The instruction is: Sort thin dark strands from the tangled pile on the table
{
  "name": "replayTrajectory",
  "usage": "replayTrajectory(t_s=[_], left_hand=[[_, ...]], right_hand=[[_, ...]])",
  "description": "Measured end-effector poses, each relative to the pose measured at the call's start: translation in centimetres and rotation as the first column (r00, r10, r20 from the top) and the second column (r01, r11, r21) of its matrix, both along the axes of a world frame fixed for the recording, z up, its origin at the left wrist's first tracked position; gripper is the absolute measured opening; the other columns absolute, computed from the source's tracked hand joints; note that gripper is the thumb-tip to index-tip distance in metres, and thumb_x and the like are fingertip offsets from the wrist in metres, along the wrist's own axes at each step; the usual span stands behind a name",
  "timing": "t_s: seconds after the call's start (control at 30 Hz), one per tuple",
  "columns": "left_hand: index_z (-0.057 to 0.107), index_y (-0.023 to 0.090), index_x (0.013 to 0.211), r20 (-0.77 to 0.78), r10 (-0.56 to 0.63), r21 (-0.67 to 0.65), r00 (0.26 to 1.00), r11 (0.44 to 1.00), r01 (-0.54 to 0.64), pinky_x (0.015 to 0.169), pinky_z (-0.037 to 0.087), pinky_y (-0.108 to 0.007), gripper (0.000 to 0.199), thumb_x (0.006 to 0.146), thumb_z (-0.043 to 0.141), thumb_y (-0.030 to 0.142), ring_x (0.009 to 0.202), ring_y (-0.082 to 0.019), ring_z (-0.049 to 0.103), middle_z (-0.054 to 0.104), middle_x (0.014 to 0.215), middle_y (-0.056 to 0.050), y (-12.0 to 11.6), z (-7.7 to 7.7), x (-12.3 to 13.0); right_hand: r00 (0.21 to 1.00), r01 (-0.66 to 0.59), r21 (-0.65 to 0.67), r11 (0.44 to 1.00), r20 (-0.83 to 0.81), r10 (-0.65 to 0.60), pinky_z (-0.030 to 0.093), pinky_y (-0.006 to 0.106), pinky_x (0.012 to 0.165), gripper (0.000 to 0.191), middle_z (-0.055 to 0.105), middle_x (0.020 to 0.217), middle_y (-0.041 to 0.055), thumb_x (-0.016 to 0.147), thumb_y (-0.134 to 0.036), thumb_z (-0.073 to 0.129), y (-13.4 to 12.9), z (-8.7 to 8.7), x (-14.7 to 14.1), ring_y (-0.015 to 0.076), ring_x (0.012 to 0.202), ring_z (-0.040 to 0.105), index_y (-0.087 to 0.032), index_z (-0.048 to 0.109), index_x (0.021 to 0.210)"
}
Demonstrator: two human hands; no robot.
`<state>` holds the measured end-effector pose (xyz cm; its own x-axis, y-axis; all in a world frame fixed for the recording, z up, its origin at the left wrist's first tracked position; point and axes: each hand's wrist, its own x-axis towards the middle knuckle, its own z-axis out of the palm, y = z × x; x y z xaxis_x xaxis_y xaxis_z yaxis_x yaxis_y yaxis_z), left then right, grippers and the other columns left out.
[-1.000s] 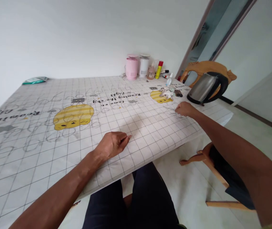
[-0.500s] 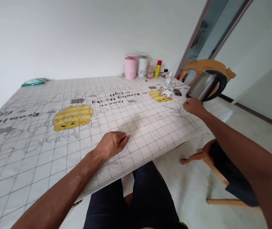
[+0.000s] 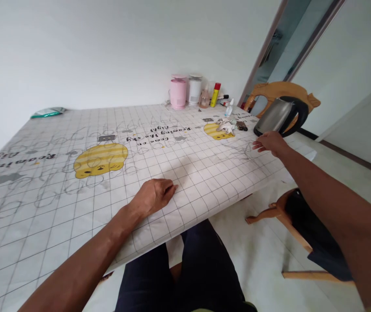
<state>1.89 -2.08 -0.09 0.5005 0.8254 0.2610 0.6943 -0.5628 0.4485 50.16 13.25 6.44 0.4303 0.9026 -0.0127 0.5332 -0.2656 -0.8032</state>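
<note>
My right hand (image 3: 271, 143) is over the right end of the table, just in front of a steel electric kettle (image 3: 274, 116) with a black handle. Its fingers are spread a little and hold nothing. Faint grey lines mark the cloth beside the fingertips. My left hand (image 3: 154, 195) rests on the white checked tablecloth (image 3: 201, 173) near the front edge, its fingers curled into a fist with nothing visible in it. Left of the kettle lie a crumpled white cloth or glove (image 3: 227, 125) and a small dark item (image 3: 241, 125).
Along the wall stand a pink canister (image 3: 178, 93), a white one (image 3: 195, 90), a pinkish bottle (image 3: 204, 99), a yellow can with a red cap (image 3: 215, 95) and a small dropper bottle (image 3: 229, 107). A green packet (image 3: 47, 112) lies far left. Wooden chairs (image 3: 278, 89) stand at the right.
My right hand has opened from a fist, its fingers now extended, and has shifted very slightly. My left hand has stayed in place.
</note>
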Motion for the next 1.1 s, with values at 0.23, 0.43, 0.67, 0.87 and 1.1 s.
replayTrajectory(t_s=[0.23,0.43,0.67,0.87,1.1], left_hand=[[0.051,0.021,0.073,-0.021,0.015,-0.043,1.000,0.999,-0.016,0.063,0.032,-0.031,0.039,0.107,0.046,0.039,0.062,-0.016,0.050,0.060,0.070,-0.002,0.0,0.1,0.0],[0.049,0.021,0.072,-0.002,0.018,-0.053,1.000,0.998,-0.018,0.062,0.031,-0.031,0.038,0.107,0.048,0.038,0.060,-0.015,0.049,0.059,0.070,-0.002,-0.1,0.3,0.1],[0.047,0.021,0.071,0.008,0.012,-0.036,1.000,0.999,-0.012,0.062,0.030,-0.031,0.042,0.108,0.048,0.040,0.060,-0.014,0.046,0.057,0.068,0.000,0.1,-0.1,0.0],[0.049,0.021,0.071,0.020,0.003,-0.016,1.000,1.000,-0.003,0.060,0.030,-0.031,0.041,0.108,0.049,0.038,0.058,-0.014,0.046,0.057,0.067,0.000,0.1,-0.1,0.0],[0.058,0.020,0.077,0.120,0.002,0.119,0.993,0.993,-0.017,0.060,0.038,-0.030,0.038,0.111,0.051,0.034,0.061,-0.014,0.053,0.059,0.070,0.000,0.1,-0.1,-0.1]], right_hand=[[0.989,0.125,0.223,0.967,-0.109,-0.103,0.051,0.028,0.075,0.020,0.065,0.072,-0.0004,0.088,-0.003,0.079,0.3,-1.3,1.8,0.0115,0.074,0.056,-0.014,0.069,0.076],[0.939,0.273,0.384,0.882,-0.306,-0.158,0.052,0.027,0.076,0.010,0.072,0.087,0.0029,0.089,-0.013,0.078,1.2,-2.6,1.9,0.0120,0.082,0.060,-0.017,0.070,0.085],[0.907,0.287,0.444,0.849,-0.410,-0.093,0.052,0.024,0.075,0.007,0.076,0.091,0.0026,0.086,-0.012,0.075,1.9,-3.8,1.2,0.0113,0.083,0.063,-0.018,0.072,0.087],[0.930,0.228,0.542,0.809,-0.368,-0.015,0.054,0.022,0.071,0.011,0.076,0.085,0.0006,0.085,-0.010,0.072,3.3,-2.4,-0.1,0.0122,0.079,0.069,-0.021,0.070,0.082],[0.982,-0.050,0.628,0.776,-0.112,0.154,0.058,0.028,0.075,0.014,0.074,0.074,0.0006,0.090,-0.013,0.073,2.8,0.5,-5.1,0.0167,0.074,0.074,-0.022,0.065,0.084]])
